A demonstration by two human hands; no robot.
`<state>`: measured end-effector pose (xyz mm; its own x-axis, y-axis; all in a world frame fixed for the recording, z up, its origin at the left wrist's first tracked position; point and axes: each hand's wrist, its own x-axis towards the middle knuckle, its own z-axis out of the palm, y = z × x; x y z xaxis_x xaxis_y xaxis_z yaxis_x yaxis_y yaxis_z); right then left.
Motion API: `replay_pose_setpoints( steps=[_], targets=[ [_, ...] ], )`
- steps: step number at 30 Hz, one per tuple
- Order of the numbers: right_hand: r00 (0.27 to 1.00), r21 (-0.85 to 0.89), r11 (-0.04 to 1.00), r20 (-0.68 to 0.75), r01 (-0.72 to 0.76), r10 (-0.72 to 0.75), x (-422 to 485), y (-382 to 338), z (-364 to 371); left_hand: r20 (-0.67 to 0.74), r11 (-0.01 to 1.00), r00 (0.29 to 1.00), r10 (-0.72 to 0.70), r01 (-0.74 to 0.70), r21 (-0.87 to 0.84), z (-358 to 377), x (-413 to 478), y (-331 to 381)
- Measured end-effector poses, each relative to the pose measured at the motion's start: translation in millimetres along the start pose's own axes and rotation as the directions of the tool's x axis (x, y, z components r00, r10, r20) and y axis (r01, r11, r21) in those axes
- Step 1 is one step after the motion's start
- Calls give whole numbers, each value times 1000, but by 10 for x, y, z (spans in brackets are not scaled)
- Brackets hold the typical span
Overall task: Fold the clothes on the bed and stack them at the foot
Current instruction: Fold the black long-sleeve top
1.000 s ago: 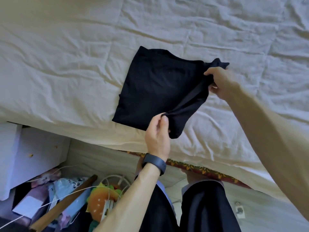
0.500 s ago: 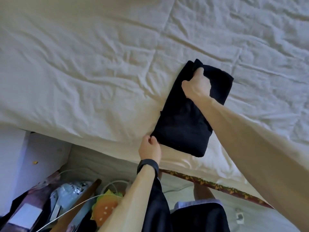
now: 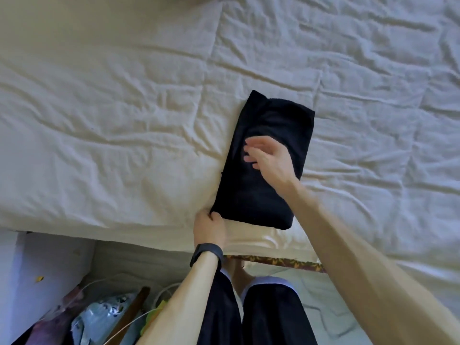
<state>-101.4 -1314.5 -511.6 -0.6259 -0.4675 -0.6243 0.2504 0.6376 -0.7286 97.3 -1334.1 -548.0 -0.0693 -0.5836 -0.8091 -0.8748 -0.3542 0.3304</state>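
Black against cream, starting at the left: pinching the near corner of the folded garment [image 3: 249, 195] with the left hand [image 3: 210, 226], fingers curling round the cloth right at the near edge of the bed [image 3: 124, 120]. Further right, hovering over or perhaps pressing its middle with the right hand [image 3: 270, 159], fingers straight and spread, holding nothing; too blurred for telling contact. Risking a slide off the mattress edge by tugging that corner with the flat hand lifted; risking the plump top layer springing open too. Looking like a narrow, thick rectangle, lying slantwise, showing one uneven flap at the far end.
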Motion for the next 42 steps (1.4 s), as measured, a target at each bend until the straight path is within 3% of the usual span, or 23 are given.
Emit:
replay_pose_setpoints(
  steps=[1, 3, 5, 8, 11, 14, 17, 20, 22, 25, 29, 38, 42],
  targets=[
    [991, 50, 998, -132, -29, 36, -190, 179, -84, -15, 1000, 1000, 25, -25, -6, -6, -19, 7],
    [901, 53, 990, -410, -127, 138, -547, 596, -276, -130, 995, 987, 91, -94, -18, 7, -60, 32],
    [819, 86, 960, -504, -268, 274, -846, 1017, -433, -268, 981, 948, 170, -188, -43, 15, -82, 65],
    [855, 172, 902, -289, -396, 430, -1052, 1503, -517, -188, 973, 956, 224, -229, -10, 36, -22, 133],
    [914, 267, 892, -82, -365, 398, -1069, 1612, -556, 20, 972, 979, 203, -204, 113, -10, 107, 117],
    [939, 317, 891, -6, -324, 343, -1041, 1633, -534, 183, 973, 968, 170, -195, 125, -61, 217, 77],
    [939, 334, 886, -4, -322, 343, -1025, 1626, -478, 229, 993, 967, 112, -102, -54, -48, 227, 86],
    [945, 338, 905, -106, -258, 309, -1090, 1635, -493, 211, 969, 965, 158, -110, -223, -3, 159, 38],
    [932, 302, 923, -193, -240, 306, -1215, 1708, -503, 167, 965, 970, 174, -134, -225, 33, 94, -68],
    [889, 281, 889, -183, -361, 419, -1477, 1903, -402, 193, 985, 979, 71, -39, -166, 155, -75, -303],
    [867, 415, 841, -197, -348, 457, -1808, 2040, -336, 175, 939, 984, 31, 31, -342, 276, -339, -621],
    [836, 306, 815, -92, -493, 540, -2848, 2210, -326, 272, 958, 957, -105, 171, -229, -111, -1049, -1316],
    [896, 253, 882, -100, -397, 432, -2879, 2036, -513, 298, 989, 949, 105, -69, -128, -227, -1249, -1065]
  ],
)
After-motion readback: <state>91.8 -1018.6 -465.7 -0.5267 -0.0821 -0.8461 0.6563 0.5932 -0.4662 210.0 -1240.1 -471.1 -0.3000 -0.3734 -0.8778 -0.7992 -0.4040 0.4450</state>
